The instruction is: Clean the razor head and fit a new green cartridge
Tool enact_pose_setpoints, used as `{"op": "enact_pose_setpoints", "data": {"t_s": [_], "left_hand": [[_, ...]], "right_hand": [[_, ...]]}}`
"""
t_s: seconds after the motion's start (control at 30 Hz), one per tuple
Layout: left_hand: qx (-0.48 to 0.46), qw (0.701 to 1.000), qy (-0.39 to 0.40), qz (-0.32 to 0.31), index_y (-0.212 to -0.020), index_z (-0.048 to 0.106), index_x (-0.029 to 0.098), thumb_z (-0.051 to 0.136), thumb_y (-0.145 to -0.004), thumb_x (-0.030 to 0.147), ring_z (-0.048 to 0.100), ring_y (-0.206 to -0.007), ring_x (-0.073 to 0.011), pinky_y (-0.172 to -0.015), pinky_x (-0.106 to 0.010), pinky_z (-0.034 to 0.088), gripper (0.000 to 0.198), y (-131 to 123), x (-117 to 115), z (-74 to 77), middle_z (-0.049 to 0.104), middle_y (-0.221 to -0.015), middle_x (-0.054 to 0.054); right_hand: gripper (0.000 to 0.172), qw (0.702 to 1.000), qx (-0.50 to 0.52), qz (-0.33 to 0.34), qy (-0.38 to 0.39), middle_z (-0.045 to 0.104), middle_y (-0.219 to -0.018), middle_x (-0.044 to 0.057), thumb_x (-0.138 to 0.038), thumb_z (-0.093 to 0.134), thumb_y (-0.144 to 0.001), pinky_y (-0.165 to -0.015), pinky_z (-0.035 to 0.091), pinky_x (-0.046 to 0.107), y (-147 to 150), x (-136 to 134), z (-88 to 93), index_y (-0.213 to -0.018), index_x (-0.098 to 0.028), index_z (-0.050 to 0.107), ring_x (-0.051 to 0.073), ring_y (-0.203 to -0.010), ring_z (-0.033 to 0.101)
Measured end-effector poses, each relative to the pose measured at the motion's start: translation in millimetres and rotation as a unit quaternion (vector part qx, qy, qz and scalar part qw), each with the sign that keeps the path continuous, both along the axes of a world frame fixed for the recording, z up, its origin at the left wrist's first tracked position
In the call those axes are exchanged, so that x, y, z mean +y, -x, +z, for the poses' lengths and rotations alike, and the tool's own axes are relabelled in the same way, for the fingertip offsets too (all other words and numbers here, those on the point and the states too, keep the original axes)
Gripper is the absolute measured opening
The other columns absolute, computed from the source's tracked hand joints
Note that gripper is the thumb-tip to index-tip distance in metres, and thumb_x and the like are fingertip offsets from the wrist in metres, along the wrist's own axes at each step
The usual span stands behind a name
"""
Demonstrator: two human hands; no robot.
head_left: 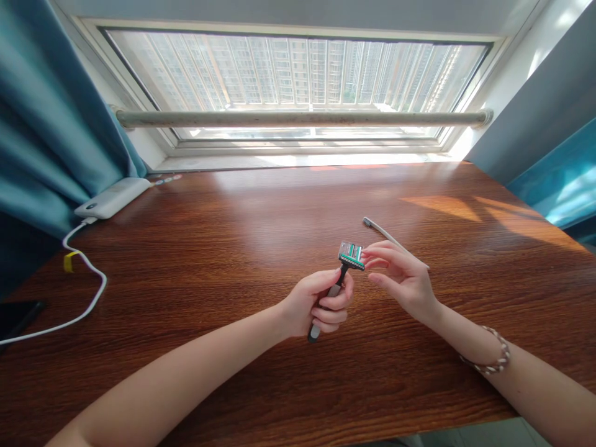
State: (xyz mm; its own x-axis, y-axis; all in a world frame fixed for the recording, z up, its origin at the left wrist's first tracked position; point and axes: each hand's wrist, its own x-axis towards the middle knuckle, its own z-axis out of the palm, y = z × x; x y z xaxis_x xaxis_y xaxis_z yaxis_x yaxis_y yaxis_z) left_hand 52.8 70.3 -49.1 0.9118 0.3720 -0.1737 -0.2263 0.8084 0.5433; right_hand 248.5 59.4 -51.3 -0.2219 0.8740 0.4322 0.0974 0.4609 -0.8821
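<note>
My left hand (321, 301) is wrapped around the dark and grey handle of a razor (334, 289). The razor's head points up and away from me, with green strips and what looks like a clear cover on it. Beside the head, my right hand (403, 276) has its fingers apart and curved, the fingertips close to the head's right edge; whether they touch it I cannot tell. Behind the right hand a toothbrush (382, 231) with a white handle and dark bristles lies on the table, partly hidden by the fingers.
The brown wooden table (223, 248) reaches to the window sill. At the back left lies a white power bank (114, 198) with a white cable (100, 273) bearing a yellow tag. A dark flat object (21, 316) rests at the left edge. Blue curtains (60, 105) hang at the sides.
</note>
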Motion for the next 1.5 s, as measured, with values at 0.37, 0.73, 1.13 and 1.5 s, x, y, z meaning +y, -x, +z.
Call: {"op": "enact_pose_setpoints", "data": {"t_s": [0.37,0.73,1.13,1.5], "left_hand": [[0.026,0.995,-0.093,0.012,-0.079,0.042,0.016,0.039,-0.083,0.043,0.026,-0.042,-0.0057,-0.042,-0.019,0.021,0.028,-10.7,-10.8,-14.4,0.030,-0.055,0.005],[0.050,0.991,-0.103,0.068,-0.078,0.046,0.015,0.042,-0.083,0.042,0.034,-0.055,-0.0103,-0.058,-0.026,0.029,0.028,-21.0,-14.0,-21.2,0.034,-0.058,0.002],[0.065,0.988,-0.127,0.067,-0.074,0.043,0.015,0.042,-0.082,0.046,0.032,-0.054,-0.0096,-0.059,-0.027,0.030,0.032,-21.8,-13.1,-24.7,0.034,-0.056,0.003],[0.050,0.989,-0.127,0.063,-0.077,0.044,0.014,0.041,-0.084,0.042,0.032,-0.052,-0.0091,-0.057,-0.026,0.030,0.029,-22.3,-12.1,-24.8,0.034,-0.056,0.004]], "right_hand": [[0.022,0.999,-0.017,-0.022,-0.032,0.056,-0.087,0.005,-0.016,0.062,-0.074,-0.061,0.054,0.026,11.6,-17.9,1.3,-0.096,-0.021,0.062,0.015,-0.080,0.056],[0.012,0.991,-0.069,-0.091,-0.067,0.060,-0.077,0.003,-0.015,0.062,-0.073,-0.055,0.050,0.022,12.9,-19.3,6.4,-0.084,-0.019,0.065,0.013,-0.071,0.056],[0.011,0.989,-0.082,-0.100,-0.074,0.062,-0.077,0.004,-0.018,0.060,-0.074,-0.055,0.052,0.023,13.1,-19.9,7.3,-0.083,-0.020,0.066,0.013,-0.070,0.057],[0.013,0.989,-0.078,-0.097,-0.078,0.060,-0.077,0.004,-0.013,0.061,-0.073,-0.053,0.051,0.022,14.4,-20.2,6.8,-0.084,-0.018,0.065,0.013,-0.070,0.056]]}}
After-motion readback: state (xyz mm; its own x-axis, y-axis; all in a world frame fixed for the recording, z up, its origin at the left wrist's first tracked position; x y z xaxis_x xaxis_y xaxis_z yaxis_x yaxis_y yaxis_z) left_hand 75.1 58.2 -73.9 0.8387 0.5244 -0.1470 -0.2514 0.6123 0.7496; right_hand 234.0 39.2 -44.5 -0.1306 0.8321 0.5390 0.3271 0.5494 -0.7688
